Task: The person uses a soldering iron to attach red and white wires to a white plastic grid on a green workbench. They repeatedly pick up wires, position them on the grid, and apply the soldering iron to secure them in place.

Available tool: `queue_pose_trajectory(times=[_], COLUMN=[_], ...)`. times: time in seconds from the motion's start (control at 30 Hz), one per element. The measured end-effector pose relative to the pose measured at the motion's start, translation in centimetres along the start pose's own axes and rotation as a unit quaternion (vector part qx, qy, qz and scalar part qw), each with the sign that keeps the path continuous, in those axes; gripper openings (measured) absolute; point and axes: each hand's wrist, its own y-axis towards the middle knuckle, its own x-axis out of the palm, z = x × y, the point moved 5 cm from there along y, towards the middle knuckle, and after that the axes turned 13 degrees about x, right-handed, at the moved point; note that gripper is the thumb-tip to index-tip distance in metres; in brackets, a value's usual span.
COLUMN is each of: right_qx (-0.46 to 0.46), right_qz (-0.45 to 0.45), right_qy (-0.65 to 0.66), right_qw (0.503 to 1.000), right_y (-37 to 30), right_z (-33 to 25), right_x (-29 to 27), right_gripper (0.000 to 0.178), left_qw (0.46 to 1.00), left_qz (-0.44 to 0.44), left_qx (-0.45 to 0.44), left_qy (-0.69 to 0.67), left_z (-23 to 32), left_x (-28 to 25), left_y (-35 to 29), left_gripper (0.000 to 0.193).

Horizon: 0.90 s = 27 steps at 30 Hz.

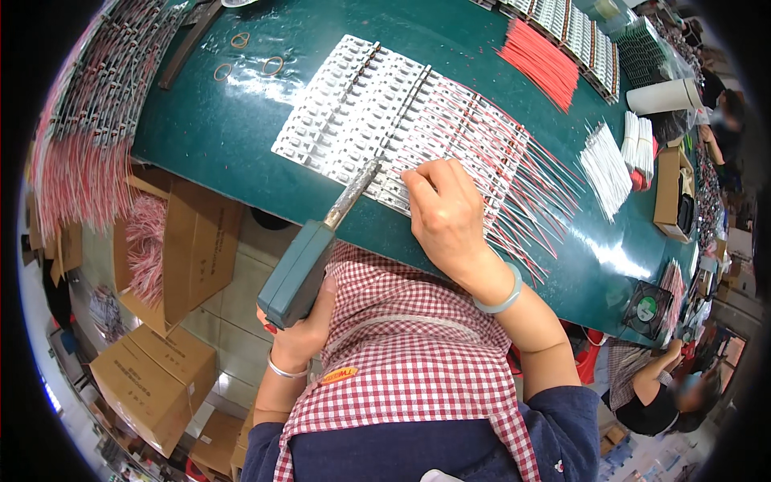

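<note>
My left hand (pixel 299 336) is wrapped round the grip of a green soldering gun (pixel 295 269). The gun's metal barrel points up and away, its tip at the near edge of a panel of small white circuit boards (pixel 337 108). Close beside the tip, my right hand (pixel 446 210) is closed in a pinch over the panel. What its fingertips hold, if anything, is too small to make out. Red and white wires (pixel 526 189) run from the panel's right part and fan out past my right hand. The panel's left part carries no wires.
Bundles of wired boards (pixel 104 120) hang over the table's left end. Red wires (pixel 540 64), white wires (pixel 606 170) and stacked panels (pixel 566 36) lie to the right. A small fan (pixel 645 309) stands at the right edge. Cardboard boxes (pixel 157 386) stand lower left; co-workers sit at right.
</note>
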Motion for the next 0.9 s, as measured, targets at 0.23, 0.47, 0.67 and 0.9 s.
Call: queue_pose_trajectory(times=[0.23, 0.47, 0.67, 0.9], right_qx=[0.037, 0.115, 0.099, 0.039], right_qz=[-0.013, 0.089, 0.043, 0.095], right_qy=[0.060, -0.190, -0.153, -0.157], right_qw=[0.997, 0.971, 0.982, 0.982], right_y=[1.9, 9.4, 12.5, 13.4], right_z=[1.1, 16.2, 20.5, 20.8], right_x=[-2.4, -7.0, -4.7, -2.9], right_gripper=[0.014, 0.013, 0.016, 0.010], left_qw=[0.999, 0.984, 0.975, 0.978], left_qz=[0.018, 0.105, 0.134, 0.135], left_qx=[-0.029, -0.092, -0.114, -0.105], left_qy=[-0.021, -0.115, -0.133, -0.121], left_z=[-0.7, -0.7, 0.3, -0.3], left_x=[-0.1, 0.6, 0.7, 0.0], left_y=[0.0, 0.8, 1.8, 0.9], left_gripper=[0.034, 0.039, 0.038, 0.039])
